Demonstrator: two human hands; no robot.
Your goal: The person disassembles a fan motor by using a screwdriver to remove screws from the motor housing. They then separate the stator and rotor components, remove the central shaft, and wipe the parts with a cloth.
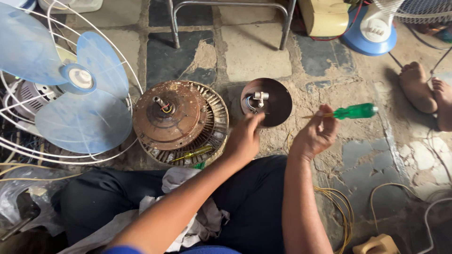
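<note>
Brown cup-shaped canopy [266,102] holds a white fitting [259,97] and wires; left hand [243,138] fingers rest open on its rim; right hand [316,134] fingers pinch green screwdriver [354,111], tip hidden

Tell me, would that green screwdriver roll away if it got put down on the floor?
Probably a little. The green screwdriver, pinched in the right hand, looks to have a rounded handle, so it could roll. The stone floor is rough and cracked, so it would likely stop soon. It looks stiff and light.
</note>
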